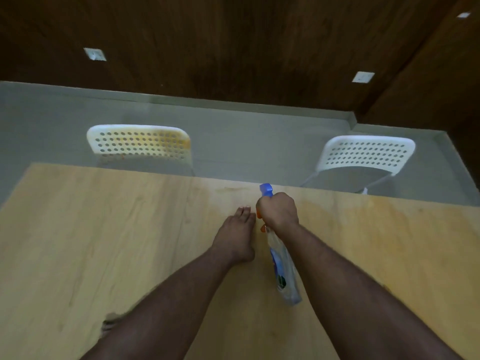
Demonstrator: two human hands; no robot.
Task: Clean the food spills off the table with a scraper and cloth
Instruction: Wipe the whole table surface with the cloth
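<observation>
Right hand (278, 210): curled round the neck of a spray bottle (284, 271), nozzle pointing far.
Left hand (237, 233): fingers straight, flat on the surface (104, 229), holding nothing.
Spill: faint stain (233, 189) near the far edge.
Handling: bottle looks light, smooth plastic, likely slippery when wet; the neck is the best hold.
Scraper, cloth: not in view.

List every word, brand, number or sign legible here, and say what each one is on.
None can be read.
Spray bottle, gripped by the right hand: it has a blue label with a dark patch, but the print is too blurred to read.
Wall plates: no legible marking.
Table and chairs: no text visible.
</observation>
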